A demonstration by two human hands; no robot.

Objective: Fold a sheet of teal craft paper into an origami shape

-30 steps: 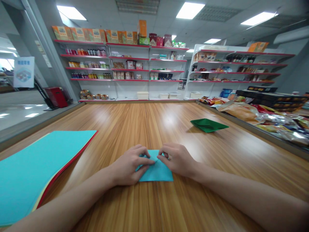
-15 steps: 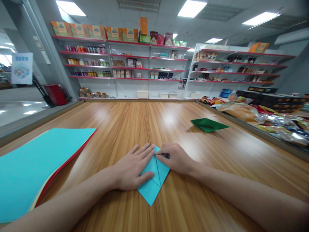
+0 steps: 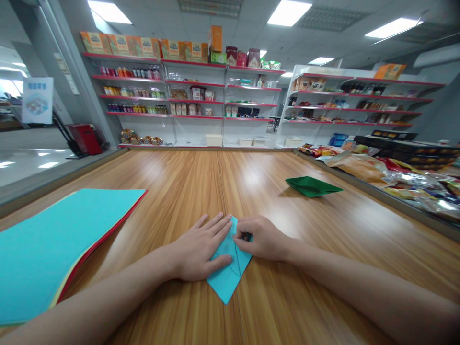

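A folded teal paper (image 3: pixel 230 268) lies on the wooden table (image 3: pixel 223 182) as a diamond, one corner pointing toward me. My left hand (image 3: pixel 201 247) lies flat on its left half with the fingers stretched out and the thumb pressing the paper. My right hand (image 3: pixel 260 237) sits at the paper's upper right edge with its fingers curled and pinched on the fold there.
A stack of coloured sheets (image 3: pixel 53 244), teal on top, lies at the left. A folded green paper (image 3: pixel 312 186) sits farther back on the right. Snack packets (image 3: pixel 391 177) line the right side. Store shelves (image 3: pixel 187 100) stand beyond the table.
The teal paper has turned from a flat rectangle into a diamond pointing toward me. My left hand has gone from curled to flat on it. The right hand shifted slightly along the edge.
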